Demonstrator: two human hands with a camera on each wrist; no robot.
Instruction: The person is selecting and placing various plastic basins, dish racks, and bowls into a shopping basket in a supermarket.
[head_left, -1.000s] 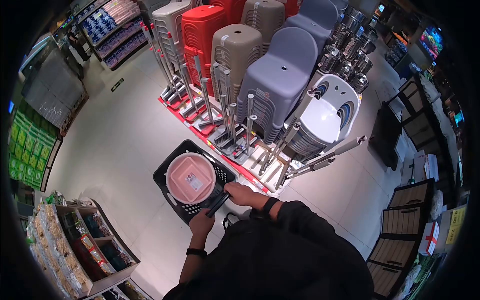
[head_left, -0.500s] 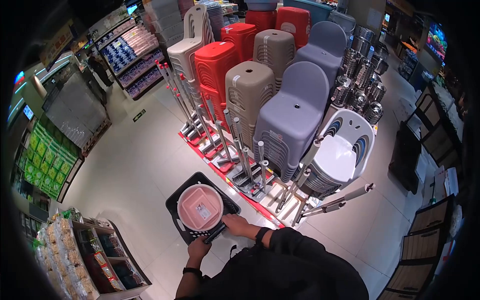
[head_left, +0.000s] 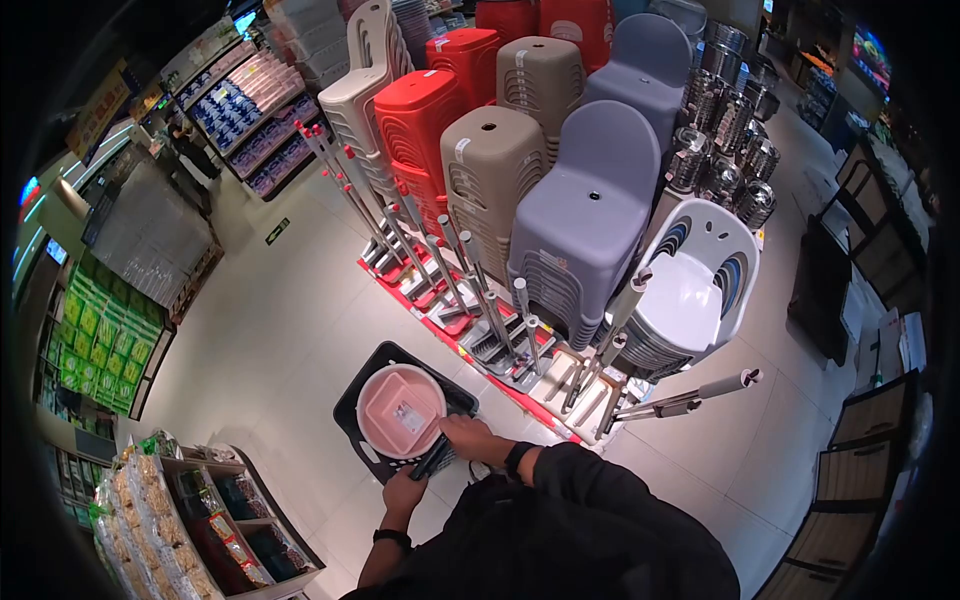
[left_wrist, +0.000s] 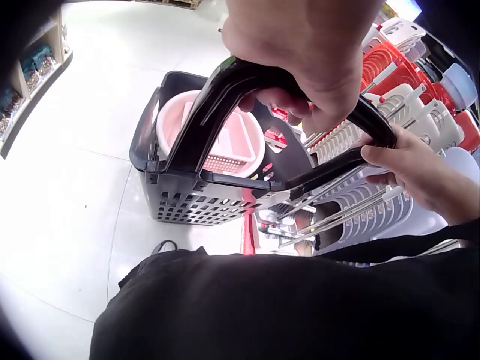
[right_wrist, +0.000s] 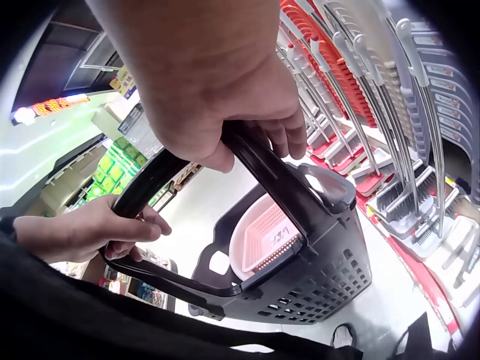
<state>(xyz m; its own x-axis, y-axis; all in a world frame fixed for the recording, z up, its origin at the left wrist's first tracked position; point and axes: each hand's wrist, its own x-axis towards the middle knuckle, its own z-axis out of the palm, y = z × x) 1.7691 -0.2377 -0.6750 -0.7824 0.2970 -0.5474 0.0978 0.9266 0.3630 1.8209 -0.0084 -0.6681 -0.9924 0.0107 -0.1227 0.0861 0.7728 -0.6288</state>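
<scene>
A black plastic basket [head_left: 378,460] with perforated sides holds a round pink basin [head_left: 432,392] and a pink rectangular tray with a white label [head_left: 403,412]. Both hands grip the basket's black handle [left_wrist: 202,127]: the left hand [head_left: 404,491] at its near left end, the right hand [head_left: 470,438] further right. In the left wrist view the left hand [left_wrist: 304,52] curls over the handle from above. The right wrist view shows the right hand [right_wrist: 232,112] wrapped round the bar, its thumb underneath.
Stacked grey, red and beige stools [head_left: 575,230] stand ahead, with brooms and dustpans [head_left: 500,345] along a red-edged display. White seats [head_left: 680,300] are at the right, metal containers [head_left: 725,150] behind. Snack shelves [head_left: 200,520] are at lower left, green packs [head_left: 105,335] beyond, cabinets [head_left: 850,450] at right.
The head view has tilted up and shifted, so the stools and brooms sit lower and further right than a second ago. Both hands keep their grip on the handle.
</scene>
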